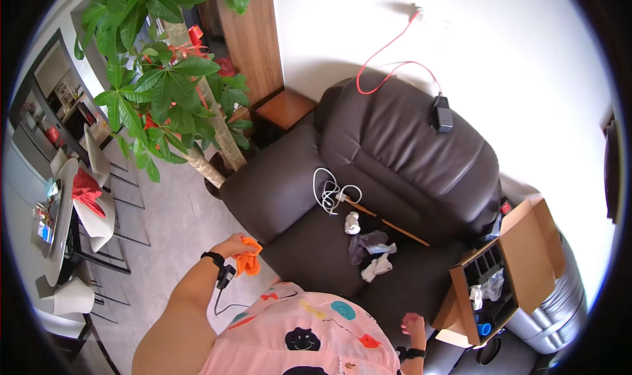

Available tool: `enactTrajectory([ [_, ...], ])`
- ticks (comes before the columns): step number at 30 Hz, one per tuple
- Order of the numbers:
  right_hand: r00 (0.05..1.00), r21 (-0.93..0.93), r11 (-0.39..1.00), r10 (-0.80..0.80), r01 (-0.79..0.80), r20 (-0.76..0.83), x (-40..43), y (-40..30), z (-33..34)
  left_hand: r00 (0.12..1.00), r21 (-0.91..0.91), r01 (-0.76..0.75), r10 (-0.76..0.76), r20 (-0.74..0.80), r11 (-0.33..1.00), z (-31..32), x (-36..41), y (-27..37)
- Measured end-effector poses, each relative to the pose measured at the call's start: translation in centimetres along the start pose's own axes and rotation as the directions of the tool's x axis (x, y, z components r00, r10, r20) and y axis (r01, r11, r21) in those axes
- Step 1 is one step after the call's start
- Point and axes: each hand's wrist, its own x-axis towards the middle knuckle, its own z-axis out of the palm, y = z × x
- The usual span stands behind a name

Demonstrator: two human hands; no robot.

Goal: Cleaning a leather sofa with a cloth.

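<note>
My left hand [238, 245] grips an orange cloth item [248, 257], possibly a sock, at the front left of a dark brown leather sofa [316, 246]. A black wrist strap with a small device and cable is on that arm. My right hand [414, 324] hangs low near the sofa's right side, fingers loosely bent, with nothing visible in it. On the seat lie a white rolled cloth [352, 223], a crumpled grey cloth [364, 245] and a white cloth [377, 267], all sock-like. Behind them are a thin wooden stick [395, 226] and a coiled white cable [328, 192].
An open cardboard box [537, 256] on the right holds a dark divided organizer [486, 261], plastic wrap and a blue roll. A black power adapter [443, 114] with a red cord rests on the backrest. A potted tree [217, 123] stands left, chairs [96, 222] beyond.
</note>
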Motion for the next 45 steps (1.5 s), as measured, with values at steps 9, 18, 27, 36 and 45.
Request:
enactTrajectory([
  [9, 0.989, -0.109, 0.988, 0.095, -0.108, -0.117, -6.7, -2.0, 7.2, 0.944, -0.159, 0.087, -0.133, -0.302, 0.983, -9.3, 12.9, -4.8],
  [18, 0.940, -0.051, 0.948, 0.304, -0.315, -0.155, -8.2, -6.9, 13.0, 0.739, 0.050, 0.024, 0.016, -0.674, 0.998, -11.6, 27.7, -7.1],
  [27, 0.858, 0.095, 0.901, 0.432, -0.423, -0.277, -9.3, -9.5, 13.5, 0.695, 0.438, -0.160, 0.416, -0.586, 0.884, -7.6, 43.7, 10.9],
  [36, 0.742, 0.230, 0.832, 0.554, -0.505, -0.377, -14.9, -9.9, 10.9, 0.509, 0.596, -0.501, 0.770, -0.384, 0.628, -5.5, 55.1, 26.3],
  [45, 0.719, 0.352, 0.762, 0.639, -0.544, -0.274, -18.6, -6.9, 12.0, 0.559, 0.682, -0.578, 0.826, -0.068, 0.447, -4.8, 40.3, 13.5],
])
